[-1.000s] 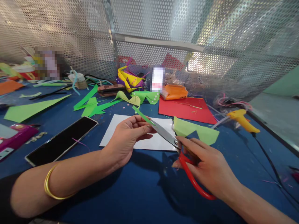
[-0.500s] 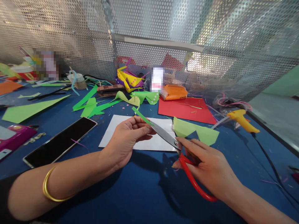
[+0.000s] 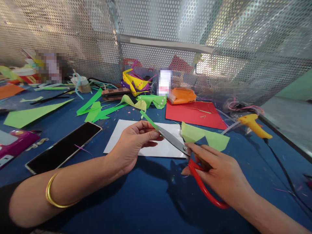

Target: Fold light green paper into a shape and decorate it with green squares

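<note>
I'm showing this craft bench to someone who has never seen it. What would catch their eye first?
At the centre, the left hand pinches a thin green paper strip while the right hand works red-handled scissors whose blades meet the strip, above a white sheet on the blue table. Behind lie a bright red sheet and, far right, a yellow glue gun; a dark phone lies at left.
</note>
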Demonstrator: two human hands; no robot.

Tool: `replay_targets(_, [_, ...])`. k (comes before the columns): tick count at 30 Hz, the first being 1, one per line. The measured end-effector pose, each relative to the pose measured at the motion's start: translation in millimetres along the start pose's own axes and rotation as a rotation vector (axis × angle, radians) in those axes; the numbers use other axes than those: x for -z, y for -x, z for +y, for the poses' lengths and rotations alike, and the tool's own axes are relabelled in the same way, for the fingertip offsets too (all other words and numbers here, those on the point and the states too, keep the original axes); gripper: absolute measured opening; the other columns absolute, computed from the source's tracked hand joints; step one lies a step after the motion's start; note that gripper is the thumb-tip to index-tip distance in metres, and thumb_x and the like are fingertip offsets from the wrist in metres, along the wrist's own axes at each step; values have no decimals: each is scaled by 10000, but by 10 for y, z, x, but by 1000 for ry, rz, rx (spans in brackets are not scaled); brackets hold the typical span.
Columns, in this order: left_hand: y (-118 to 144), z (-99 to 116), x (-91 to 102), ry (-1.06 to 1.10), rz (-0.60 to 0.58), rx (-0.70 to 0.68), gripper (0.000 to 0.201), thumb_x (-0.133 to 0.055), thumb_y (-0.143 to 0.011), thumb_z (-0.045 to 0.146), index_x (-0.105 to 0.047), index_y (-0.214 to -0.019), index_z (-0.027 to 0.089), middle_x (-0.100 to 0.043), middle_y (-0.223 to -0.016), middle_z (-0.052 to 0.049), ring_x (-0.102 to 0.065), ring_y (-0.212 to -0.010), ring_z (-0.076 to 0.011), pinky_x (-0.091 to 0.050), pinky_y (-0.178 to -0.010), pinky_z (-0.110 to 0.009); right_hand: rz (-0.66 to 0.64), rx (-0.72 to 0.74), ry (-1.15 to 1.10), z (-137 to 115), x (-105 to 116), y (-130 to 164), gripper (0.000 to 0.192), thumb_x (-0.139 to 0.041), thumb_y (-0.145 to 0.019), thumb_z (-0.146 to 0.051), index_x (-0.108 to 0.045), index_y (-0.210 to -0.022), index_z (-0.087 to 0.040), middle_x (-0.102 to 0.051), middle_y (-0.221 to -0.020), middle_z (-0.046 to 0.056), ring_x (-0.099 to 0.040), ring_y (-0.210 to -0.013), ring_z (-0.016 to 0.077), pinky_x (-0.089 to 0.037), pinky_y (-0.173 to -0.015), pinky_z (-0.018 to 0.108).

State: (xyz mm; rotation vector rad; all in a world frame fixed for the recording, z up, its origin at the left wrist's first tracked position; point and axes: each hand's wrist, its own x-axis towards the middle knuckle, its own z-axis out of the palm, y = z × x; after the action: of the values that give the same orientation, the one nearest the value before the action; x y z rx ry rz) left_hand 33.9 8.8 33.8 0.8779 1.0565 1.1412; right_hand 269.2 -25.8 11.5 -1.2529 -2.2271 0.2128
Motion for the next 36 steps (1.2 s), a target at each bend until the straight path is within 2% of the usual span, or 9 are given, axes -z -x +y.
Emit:
replay_targets(7, [-35,25,40,-62,-30,-24,116,-722,-782,246,-651,-731,170,-723,-729,-1,-673,-724,-119,-452,-629,-216,5,-22,-15,7,9,-4,461,-721,-799,-239,-622,-1247,-191,-628,-783,-14,-620,-623,119,-534,-619,226])
replay_targets(13, [-42,-5,49,-78,-19,-44,120,-719,-788,259,-658,-727,176,-720,-735,5,-657,-739,-115,-440,-647,-219,-21,-59,-16,-32,2,-11,494,-747,-779,-363,-621,-1233,-213,-654,-840,2,-644,-661,139,-539,-609,245])
replay_targets(20, [5,-23,1,-83,-22,-10,101,-724,-770,270,-683,-732,186,-719,-749,-1,-659,-752,-136,-448,-672,-243,-36,-12,84,-83,24,-6,576,-645,-831,-508,-583,-1279,-152,-682,-916,71,-676,-725,186,-563,-619,297])
replay_targets(24, [13,-49,-11,-82,-15,2,101,-727,-765,277,-688,-745,186,-720,-763,-6,-662,-756,-141,-452,-670,-243,-32,-9,104,-74,11,0,551,-633,-844,-497,-588,-1274,-156,-687,-938,82,-686,-734,195,-570,-623,309])
replay_targets(29, [8,-57,-16,-70,-19,5,109,-732,-763,273,-678,-729,185,-715,-746,1,-660,-745,-134,-452,-657,-233,-22,-2,86,-52,-20,5,461,-632,-868,-366,-592,-1275,-155,-691,-917,67,-692,-726,188,-580,-630,299])
replay_targets(36, [10,-61,-4,-56,-32,9,101,-731,-773,267,-688,-759,177,-718,-743,-2,-660,-734,-126,-451,-643,-220,-9,37,69,-52,-20,4,519,-569,-904,-478,-589,-1282,-124,-687,-870,72,-690,-689,181,-589,-629,295])
